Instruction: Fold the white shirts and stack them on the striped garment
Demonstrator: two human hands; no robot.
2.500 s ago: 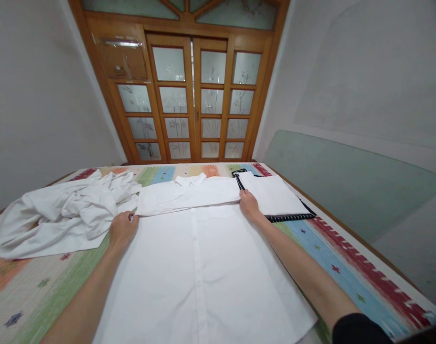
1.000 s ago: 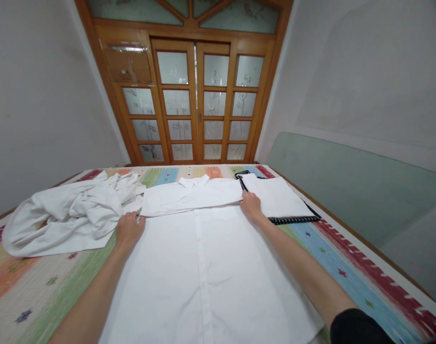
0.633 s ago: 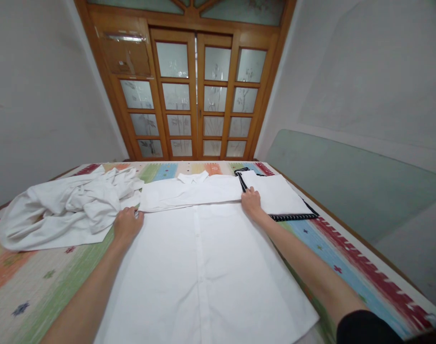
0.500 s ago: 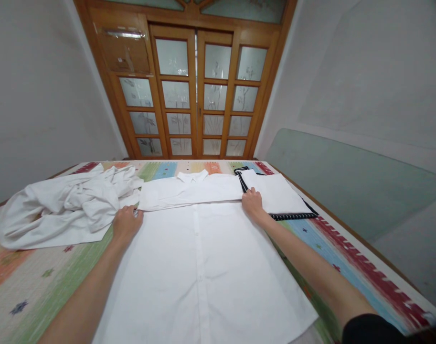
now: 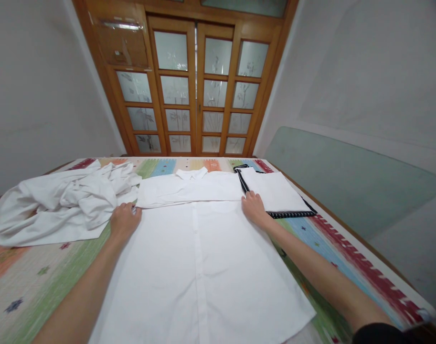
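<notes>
A white button-up shirt (image 5: 167, 267) lies front side up, its collar at the far end and its sleeves folded across the chest. My left hand (image 5: 126, 222) is closed on the shirt's left edge, just below the folded sleeve. At the opposite edge my right hand (image 5: 252, 206) has its fingers closed on the shirt at about the same height. What the fingertips pinch is partly hidden. The shirt's lower part runs out of view at the bottom.
A crumpled white garment (image 5: 70, 200) lies at the left. On the right is a folded white garment (image 5: 282, 188) over black-and-white trimmed cloth (image 5: 292, 215). A striped colourful cover (image 5: 42, 282) lies beneath everything. Walls flank both sides; wooden glazed doors (image 5: 192, 114) stand beyond.
Both hands keep their hold at the shirt's edges. The view has shifted slightly, and the shirt looks almost the same.
</notes>
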